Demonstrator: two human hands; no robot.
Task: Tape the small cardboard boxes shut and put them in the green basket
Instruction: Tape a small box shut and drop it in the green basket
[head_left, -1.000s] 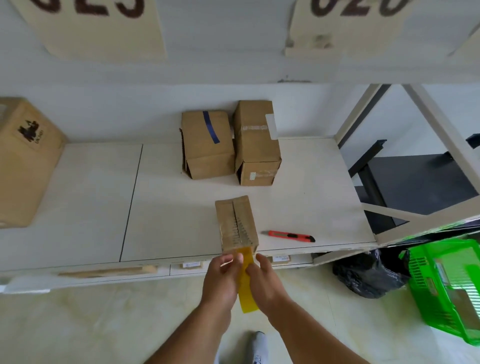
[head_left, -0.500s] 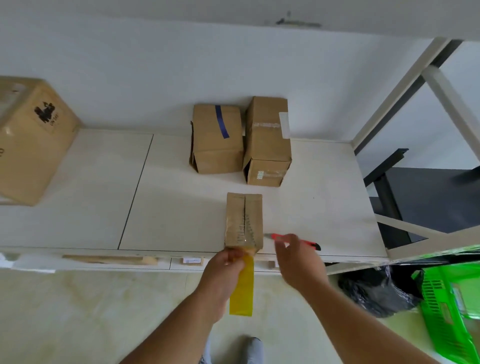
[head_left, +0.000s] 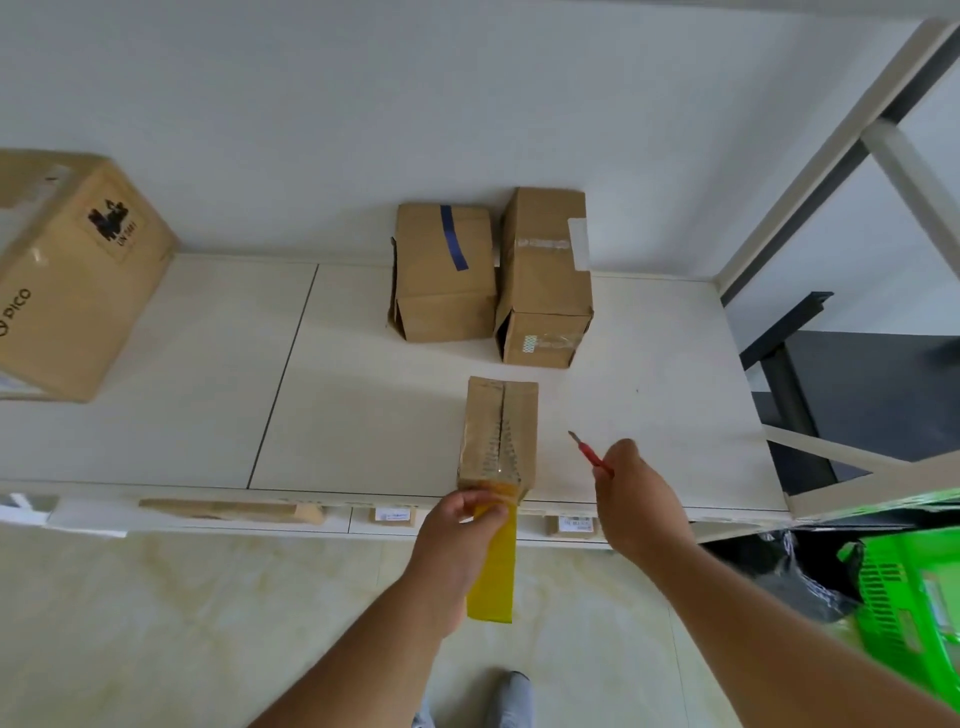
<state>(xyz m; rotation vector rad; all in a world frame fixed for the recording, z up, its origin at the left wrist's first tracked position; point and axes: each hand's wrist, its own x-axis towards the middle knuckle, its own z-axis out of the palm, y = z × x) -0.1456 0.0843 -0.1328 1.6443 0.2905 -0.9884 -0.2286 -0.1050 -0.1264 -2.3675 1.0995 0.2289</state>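
Small cardboard box (head_left: 500, 434) sits at the front edge of the white shelf (head_left: 363, 415), its near end flush with the lip, top seam running away from me. My left hand (head_left: 460, 540) pinches the yellow tape strip (head_left: 493, 566) against that near end; the strip hangs free below the shelf edge over the floor. My right hand (head_left: 636, 499) is closed around the red utility knife (head_left: 589, 452), blade end raised and pointing up-left, just right of the box and not touching it.

Bare shelf surface lies left of the box, and right of it out to the shelf's end. Two more boxes stand behind, touching each other at the wall: one with a blue tape mark (head_left: 444, 273), one with clear tape (head_left: 545, 278). They are apart from the front box. A large carton (head_left: 67, 275) occupies the far left. Green basket (head_left: 914, 597) sits low on my right, below the shelf's end, with a black bag (head_left: 795, 571) between it and my right arm.
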